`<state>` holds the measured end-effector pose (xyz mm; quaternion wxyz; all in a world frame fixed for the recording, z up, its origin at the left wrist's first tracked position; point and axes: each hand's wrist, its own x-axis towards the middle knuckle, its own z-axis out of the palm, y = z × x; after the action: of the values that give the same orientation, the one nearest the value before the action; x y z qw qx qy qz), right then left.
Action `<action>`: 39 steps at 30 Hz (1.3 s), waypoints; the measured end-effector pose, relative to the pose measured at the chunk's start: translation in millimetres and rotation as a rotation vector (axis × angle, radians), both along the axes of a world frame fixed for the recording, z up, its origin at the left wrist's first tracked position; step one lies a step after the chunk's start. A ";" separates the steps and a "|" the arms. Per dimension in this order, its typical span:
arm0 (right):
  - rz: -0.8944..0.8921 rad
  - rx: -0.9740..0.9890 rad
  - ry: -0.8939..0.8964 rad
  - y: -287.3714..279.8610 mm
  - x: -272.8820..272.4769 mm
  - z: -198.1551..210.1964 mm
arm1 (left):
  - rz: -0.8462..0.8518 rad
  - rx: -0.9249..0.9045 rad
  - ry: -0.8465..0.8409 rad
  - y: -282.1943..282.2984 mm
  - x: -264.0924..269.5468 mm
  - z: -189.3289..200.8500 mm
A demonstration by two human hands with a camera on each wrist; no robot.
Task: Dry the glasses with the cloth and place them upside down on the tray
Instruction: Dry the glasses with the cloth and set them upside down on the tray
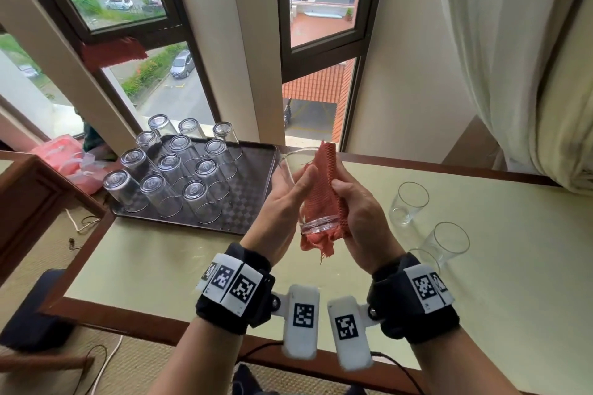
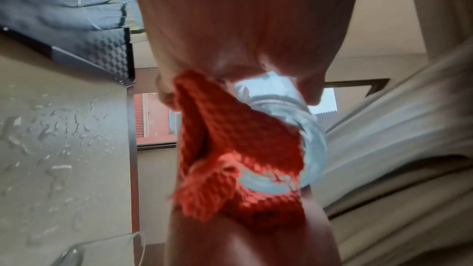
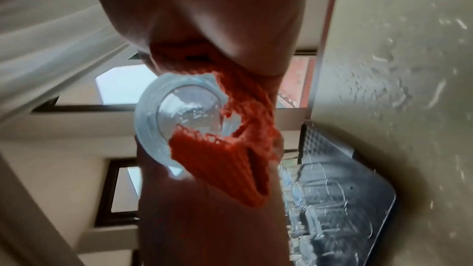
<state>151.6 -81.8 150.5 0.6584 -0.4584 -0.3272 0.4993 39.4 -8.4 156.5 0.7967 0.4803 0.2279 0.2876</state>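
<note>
Two hands hold one glass (image 1: 306, 199) above the worktop (image 1: 179, 263) — left hand (image 1: 285, 202) gripping it, right hand (image 1: 356, 212) clutching the cloth (image 1: 324, 189) against it. Wet glass could slip and break. Twelve dried glasses (image 1: 175, 170) crowd the tray (image 1: 253, 189) far left — a careless placement may topple them.

The cloth (image 1: 324, 189) is coral-red waffle weave; the tray (image 1: 253, 183) dark with a checkered pattern; the table (image 1: 481, 266) pale cream.
</note>
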 end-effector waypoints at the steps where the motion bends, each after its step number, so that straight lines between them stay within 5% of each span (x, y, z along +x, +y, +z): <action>1: 0.015 -0.004 0.078 -0.6 0.6 1.9 | 0.010 0.012 -0.010 -1.1 -0.3 0.5; 5: 0.048 -0.010 0.270 -1.0 2.6 4.9 | -0.033 -0.015 -0.036 -0.4 -6.2 -1.0; 12: -0.020 -0.042 -0.125 2.2 -4.6 -3.0 | 0.047 -0.057 -0.026 9.2 -7.5 -3.9; 20: 0.081 0.010 0.343 -1.4 1.4 -3.9 | 0.004 -0.069 0.001 5.4 -7.8 -5.5; 27: 0.014 -0.020 -0.094 1.8 2.7 -8.8 | 0.005 -0.006 0.012 8.8 -4.5 -2.6; 35: 0.033 -0.009 0.344 1.4 5.9 -13.5 | -0.039 0.039 0.186 3.0 -6.6 -7.8; 39: -0.048 -0.092 0.014 2.3 4.9 -21.4 | 0.001 0.078 0.248 10.1 -8.5 -14.6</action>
<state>156.4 -79.5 129.1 0.6508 -0.4924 -0.2882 0.5010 31.0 1.7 141.9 0.7428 0.5427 0.3135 0.2353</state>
